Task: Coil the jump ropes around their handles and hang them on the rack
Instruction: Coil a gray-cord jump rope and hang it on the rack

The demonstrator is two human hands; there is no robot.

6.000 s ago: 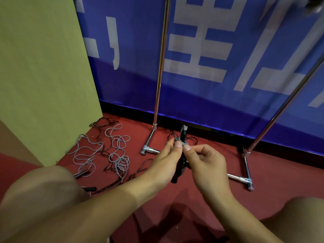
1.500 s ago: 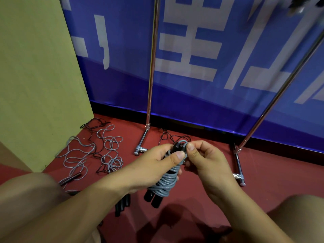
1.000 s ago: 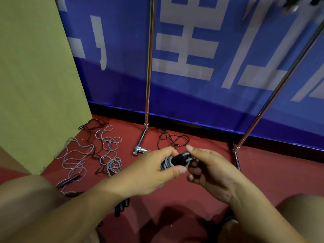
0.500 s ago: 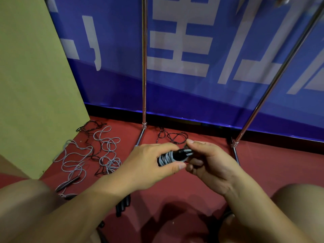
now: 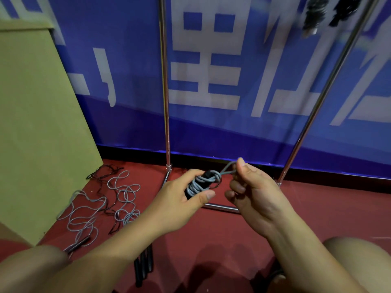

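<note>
My left hand (image 5: 179,199) grips a coiled jump rope (image 5: 201,183), grey cord wound round black handles, held above the red floor. My right hand (image 5: 251,187) pinches a grey loop of that cord (image 5: 228,168) drawn out to the right of the bundle. The chrome rack (image 5: 165,102) stands just behind, one upright at centre and a slanted pole (image 5: 321,98) on the right. Two dark coiled ropes (image 5: 315,11) hang blurred at the top right.
Loose grey rope (image 5: 84,216) and thin black rope (image 5: 105,176) lie tangled on the floor at left, beside a green panel (image 5: 38,123). Black handles (image 5: 143,265) lie under my left forearm. A blue banner (image 5: 211,70) covers the wall. My knees frame the bottom corners.
My right hand has drawn a grey loop out from the bundle's end and moved right and up. The camera has tilted upward, showing ropes hanging on the rack.
</note>
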